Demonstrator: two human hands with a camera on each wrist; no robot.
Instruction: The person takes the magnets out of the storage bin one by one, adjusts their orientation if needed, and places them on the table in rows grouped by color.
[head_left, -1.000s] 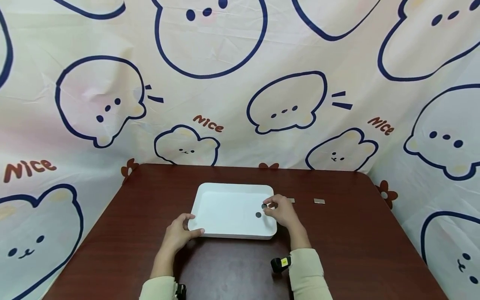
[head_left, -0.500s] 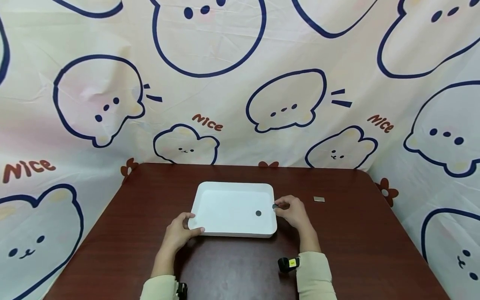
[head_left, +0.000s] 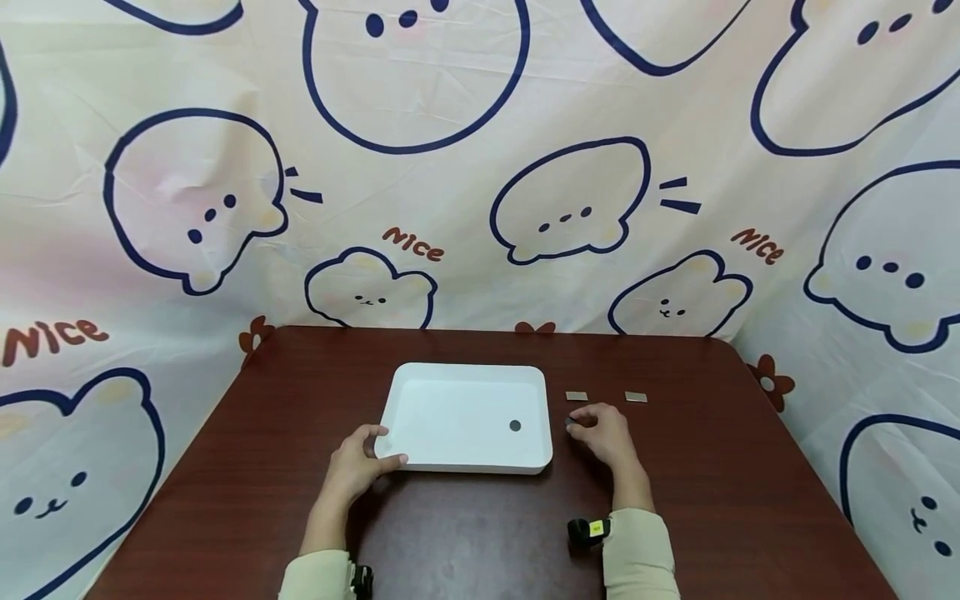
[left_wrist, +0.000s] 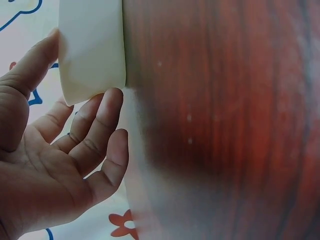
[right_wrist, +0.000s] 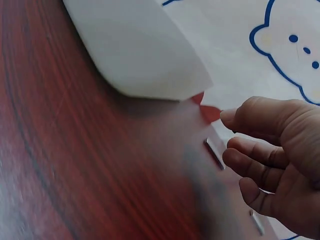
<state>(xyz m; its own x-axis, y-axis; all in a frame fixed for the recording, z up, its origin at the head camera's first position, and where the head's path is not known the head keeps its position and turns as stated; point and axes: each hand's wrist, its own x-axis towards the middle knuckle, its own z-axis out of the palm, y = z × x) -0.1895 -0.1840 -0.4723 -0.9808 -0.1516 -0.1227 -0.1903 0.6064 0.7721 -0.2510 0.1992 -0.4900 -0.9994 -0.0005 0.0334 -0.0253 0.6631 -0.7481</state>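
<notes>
A shallow white tray (head_left: 450, 417) lies on the table, its wall (left_wrist: 92, 55) close up in the left wrist view. My left hand (head_left: 354, 460) grips its near left corner, thumb on the front rim and fingers along the left side. Inside, toward the right end, sits a small dark grey disc (head_left: 515, 426). My right hand (head_left: 607, 435) is just right of the tray over the table, pinching a second dark disc (head_left: 570, 421) between thumb and forefinger. From the right wrist the fingers hide nearly all of this disc.
Two small flat silvery rectangles lie behind my right hand: a nearer-to-tray piece (head_left: 576, 397) and another piece (head_left: 636, 397) farther right. The brown table (head_left: 465, 542) ends at a cartoon-printed cloth (head_left: 465, 192) behind and at both sides.
My right hand has moved right, from above the tray's right end to past its edge, carrying the disc. The left silvery rectangle is uncovered again. My left hand stays put.
</notes>
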